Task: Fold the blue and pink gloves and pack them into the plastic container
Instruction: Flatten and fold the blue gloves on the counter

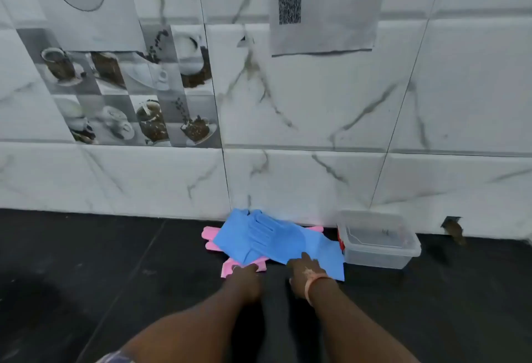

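Blue gloves (273,237) lie spread in a pile on the dark counter against the wall, on top of pink gloves (211,236) whose fingers stick out at the left and near edge. My left hand (244,275) rests on the pink glove's near edge, its grip hidden. My right hand (306,272) presses on the near edge of a blue glove, fingers extended. A clear plastic container (380,253) stands right of the pile, open-topped and seemingly empty.
The white marble-tiled wall (288,178) rises directly behind the gloves and container. A small hole in the wall (454,229) sits right of the container. The black counter (100,276) stretches to the left and toward me.
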Available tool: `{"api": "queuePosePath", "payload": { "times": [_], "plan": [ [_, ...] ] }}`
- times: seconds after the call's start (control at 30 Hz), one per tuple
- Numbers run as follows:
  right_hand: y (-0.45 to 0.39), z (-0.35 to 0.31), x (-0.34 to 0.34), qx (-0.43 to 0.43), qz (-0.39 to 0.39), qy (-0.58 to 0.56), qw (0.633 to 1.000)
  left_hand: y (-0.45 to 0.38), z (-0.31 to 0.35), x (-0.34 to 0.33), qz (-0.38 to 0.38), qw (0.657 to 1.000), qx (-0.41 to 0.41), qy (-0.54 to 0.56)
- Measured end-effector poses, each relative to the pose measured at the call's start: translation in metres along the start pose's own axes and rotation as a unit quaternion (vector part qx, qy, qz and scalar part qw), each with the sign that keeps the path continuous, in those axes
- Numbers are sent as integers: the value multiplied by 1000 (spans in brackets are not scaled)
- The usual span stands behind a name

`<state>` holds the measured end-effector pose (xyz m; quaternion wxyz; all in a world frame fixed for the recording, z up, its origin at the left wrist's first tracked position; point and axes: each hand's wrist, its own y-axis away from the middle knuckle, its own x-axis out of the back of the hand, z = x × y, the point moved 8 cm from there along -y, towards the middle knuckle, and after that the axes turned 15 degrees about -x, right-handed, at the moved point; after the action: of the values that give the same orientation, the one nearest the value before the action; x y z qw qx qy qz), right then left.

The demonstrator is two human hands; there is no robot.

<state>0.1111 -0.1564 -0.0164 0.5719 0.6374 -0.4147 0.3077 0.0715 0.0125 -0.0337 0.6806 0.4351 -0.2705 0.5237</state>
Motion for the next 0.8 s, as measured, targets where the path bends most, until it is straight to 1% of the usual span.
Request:
{"api": "queuePosePath", "payload": {
  "times": [0.03,0.1,0.13,0.17,0.23,0.27,0.3,0.33,0.37,0.4,0.43,0.47,0.5,0.53,0.57,0.6,0.63,0.67,0.7,0.73,0.77,0.8],
  "plan": [
    [-6,4,-7,-8,-14,21,1000,-6,-4,-9,-11,1000,8,9],
    [-18,9,-19,-6,-27,26,999,-9,-9,-21,-25,999,34,10],
    [-20,10,-21,-2,-16,17,1000,-6,-9,-21,-22,998,50,13],
    [-25,11,-23,-1,8,16,1000,-9,-11,-25,-22,998,62,19],
    [-32,14,-15,10,103,22,994,-10,-14,-26,-16,995,82,58],
    [-34,15,-7,21,148,19,989,-8,-13,-23,-9,991,89,95],
    [-35,17,2,27,178,6,984,-5,-14,-19,11,986,98,138],
    [-34,18,9,29,188,-34,981,-1,-14,-13,41,977,107,180],
    [-34,19,15,22,184,-94,978,4,-11,-5,86,967,110,214],
    [-29,21,21,11,176,-173,969,12,-5,2,137,955,121,235],
    [-20,21,27,-4,170,-259,951,22,0,6,185,940,126,258],
    [-9,21,34,-11,171,-342,924,30,10,5,216,920,114,307],
    [3,17,40,2,172,-398,901,34,22,-4,217,887,94,397],
    [18,8,44,38,156,-420,893,37,34,-18,183,833,81,516],
    [36,-5,44,90,124,-413,898,43,47,-32,121,767,76,625],
    [54,-18,38,139,76,-385,909,50,55,-42,63,706,75,702],
    [73,-30,29,176,19,-345,922,55,60,-48,9,665,69,743],
    [90,-37,14,192,-55,-312,929,64,63,-51,-33,644,59,762],
    [107,-38,-1,192,-130,-301,925,73,68,-53,-56,630,51,773],
    [117,-34,-11,169,-176,-321,915,82,70,-53,-69,624,42,777],
    [123,-25,-16,135,-186,-367,901,92,73,-54,-82,622,24,779],
    [123,-10,-14,94,-144,-410,896,103,74,-56,-92,619,13,780]
  ]
}}
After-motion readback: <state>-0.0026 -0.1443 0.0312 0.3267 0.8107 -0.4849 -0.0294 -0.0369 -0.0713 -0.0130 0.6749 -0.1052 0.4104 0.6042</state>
